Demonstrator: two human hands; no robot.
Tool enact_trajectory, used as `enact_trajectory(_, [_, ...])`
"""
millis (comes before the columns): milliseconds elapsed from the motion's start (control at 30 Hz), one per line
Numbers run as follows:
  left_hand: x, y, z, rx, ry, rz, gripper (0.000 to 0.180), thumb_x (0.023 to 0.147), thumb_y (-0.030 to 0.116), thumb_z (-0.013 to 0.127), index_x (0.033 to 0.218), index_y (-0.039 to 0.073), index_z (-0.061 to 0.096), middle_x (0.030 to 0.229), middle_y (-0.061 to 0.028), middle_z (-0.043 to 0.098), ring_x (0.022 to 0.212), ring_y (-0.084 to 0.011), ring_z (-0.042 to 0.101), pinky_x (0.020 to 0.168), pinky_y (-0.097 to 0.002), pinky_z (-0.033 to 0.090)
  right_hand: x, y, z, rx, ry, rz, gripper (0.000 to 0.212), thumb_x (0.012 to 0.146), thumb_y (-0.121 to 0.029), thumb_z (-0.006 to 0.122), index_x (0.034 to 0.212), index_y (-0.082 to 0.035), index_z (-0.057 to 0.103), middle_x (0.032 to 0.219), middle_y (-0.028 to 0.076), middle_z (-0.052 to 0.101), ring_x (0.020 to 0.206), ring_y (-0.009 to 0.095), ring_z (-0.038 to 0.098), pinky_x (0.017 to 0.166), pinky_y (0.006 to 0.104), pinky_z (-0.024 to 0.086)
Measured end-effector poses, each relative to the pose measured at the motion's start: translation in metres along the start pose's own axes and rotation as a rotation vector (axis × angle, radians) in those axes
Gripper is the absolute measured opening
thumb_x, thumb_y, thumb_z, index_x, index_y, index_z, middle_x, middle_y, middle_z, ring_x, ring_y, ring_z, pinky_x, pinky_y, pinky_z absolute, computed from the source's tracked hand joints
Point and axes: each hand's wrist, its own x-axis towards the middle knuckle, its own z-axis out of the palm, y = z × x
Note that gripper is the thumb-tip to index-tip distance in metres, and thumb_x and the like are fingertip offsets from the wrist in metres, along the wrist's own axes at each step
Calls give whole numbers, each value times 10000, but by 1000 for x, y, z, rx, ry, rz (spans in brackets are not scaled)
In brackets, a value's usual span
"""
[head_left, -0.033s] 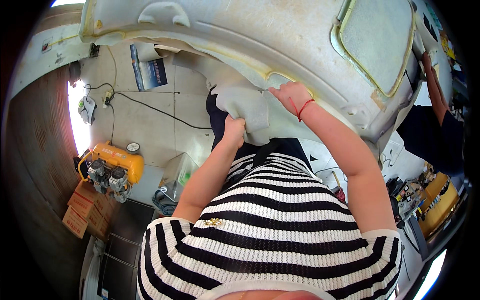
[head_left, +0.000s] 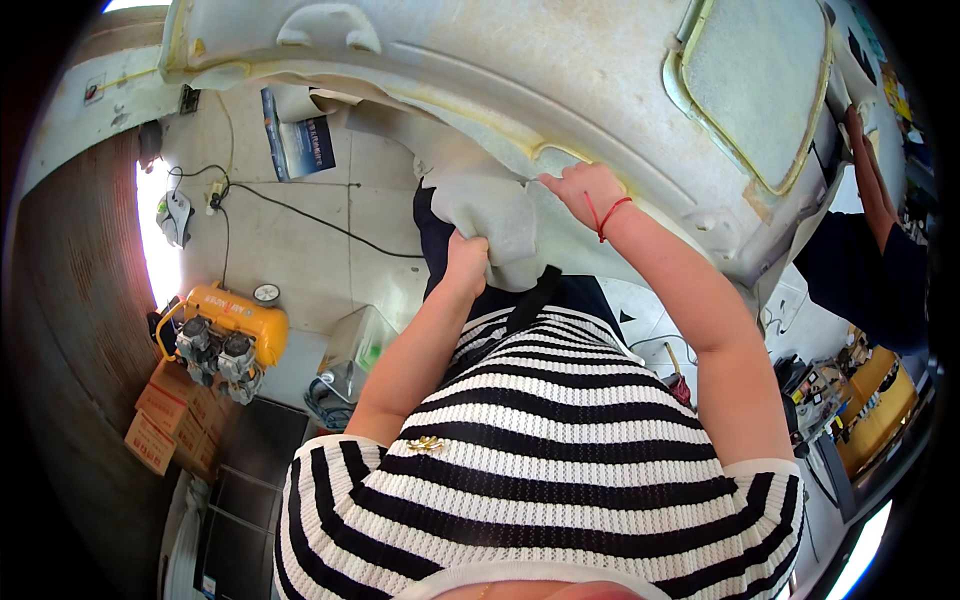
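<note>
My fingers on the left hand (head_left: 467, 258) are curled tight around a fold of grey fabric (head_left: 490, 215), gripping it from below. My right hand (head_left: 585, 190) lies flat, fingers pressed together on the edge of the big pale foam-backed panel (head_left: 480, 70), where the fabric meets it. Both forearms reach up and forward from my striped top (head_left: 540, 470). Left of the panel, below it on the tiled floor (head_left: 300, 250), sits a yellow compressor (head_left: 225, 330), with cardboard boxes (head_left: 160, 420) beside it. Right of the panel, another person's arm (head_left: 870, 180) touches its far edge.
</note>
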Motion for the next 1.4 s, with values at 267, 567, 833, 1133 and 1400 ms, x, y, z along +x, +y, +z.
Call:
enact_trajectory(267, [-19,7,-14,59,52,-95,497,645,-99,370,1133,-40,445,1083,-146,531,1018,-265,503,877,-352,386,-21,21,1,-2,-3,-17,314,833,-161,431,1134,-193,516,736,84,576,720,250,574,593,352,458])
enact_trajectory(567, [-26,10,-8,176,-62,-118,486,660,-71,356,1139,-53,434,1081,-167,526,1018,-288,496,894,-364,365,6,42,-10,-133,24,-127,195,793,-143,459,905,-157,617,713,77,589,732,251,586,608,363,458])
enact_trajectory(833, [-31,7,-5,215,-106,-130,496,643,-73,344,1131,-66,431,1080,-169,526,1003,-285,507,892,-361,376,26,20,-2,-210,-119,-118,172,729,-74,482,720,-74,654,765,118,627,721,265,611,609,353,488])
enact_trajectory(1133, [-34,9,-15,223,-93,-124,493,641,-79,337,1123,-61,437,1081,-164,524,1019,-281,497,901,-349,363,9,39,-3,-160,23,-137,154,745,-93,476,726,-93,629,727,93,618,712,259,606,601,355,483])
enact_trajectory(1400, [-38,14,-14,272,-106,-104,510,634,-75,335,1136,-71,425,1087,-166,521,1026,-280,491,905,-344,356,-2,43,-3,-86,90,-45,151,744,-101,475,756,-112,625,734,87,616,720,255,604,591,357,481])
